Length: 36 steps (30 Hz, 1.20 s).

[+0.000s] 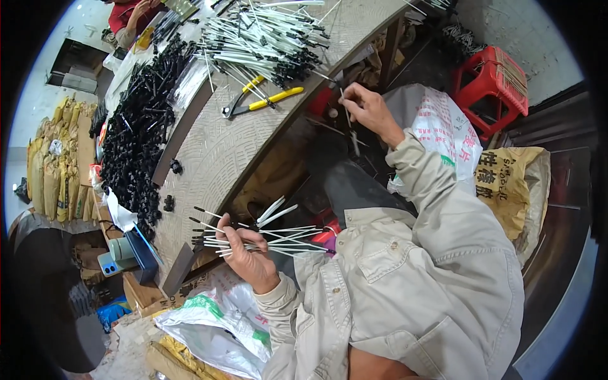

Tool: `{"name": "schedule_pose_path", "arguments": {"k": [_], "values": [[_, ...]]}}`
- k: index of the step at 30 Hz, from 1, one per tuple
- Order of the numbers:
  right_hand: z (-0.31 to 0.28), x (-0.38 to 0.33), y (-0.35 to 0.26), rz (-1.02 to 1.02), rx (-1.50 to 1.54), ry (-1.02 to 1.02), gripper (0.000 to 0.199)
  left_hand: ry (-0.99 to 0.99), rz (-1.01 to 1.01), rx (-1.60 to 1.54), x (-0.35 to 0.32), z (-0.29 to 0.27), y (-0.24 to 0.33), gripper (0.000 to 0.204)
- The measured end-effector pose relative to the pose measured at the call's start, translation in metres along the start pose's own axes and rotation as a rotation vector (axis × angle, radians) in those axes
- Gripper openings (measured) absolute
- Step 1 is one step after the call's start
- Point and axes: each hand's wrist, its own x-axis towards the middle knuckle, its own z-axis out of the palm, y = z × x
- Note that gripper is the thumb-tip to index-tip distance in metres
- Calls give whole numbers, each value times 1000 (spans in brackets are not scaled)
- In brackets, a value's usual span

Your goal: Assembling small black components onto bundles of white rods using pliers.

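Note:
My left hand is closed around a bundle of thin white rods with small black ends, which fan out over my lap. To the right, past the table's edge, my right hand pinches a thin pale rod with a dark piece at its upper part. A large pile of similar white rods with black ends lies on the table. Just below that pile rest yellow-handled cutting pliers. Two small black pieces sit nearer my left hand.
A long heap of black parts covers the table's left side behind a dark strip. A phone stands at the left edge. Sacks and a red stool are on my right. Another person sits at the far left.

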Motion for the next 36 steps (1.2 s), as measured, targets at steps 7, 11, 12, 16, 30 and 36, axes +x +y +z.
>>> {"name": "schedule_pose_path", "arguments": {"k": [7,11,12,16,30,36], "values": [[-101,-88,-34,-126,-342,51,10,23,-30,-28,-3,5,-11,35],[-167,-118,-96,-255,-529,348,18,-84,-103,-26,-3,12,-11,37],[-178,-124,-107,-282,-558,433,19,-99,-99,-33,-5,15,-12,38],[-184,-133,-165,-352,-338,842,27,-214,-107,-52,-8,22,-16,37],[-70,-75,-208,-1035,94,389,22,-192,-166,-60,-18,10,-1,40],[-16,-50,-245,-1441,415,-419,16,-157,-311,-168,0,-33,25,48]]}}
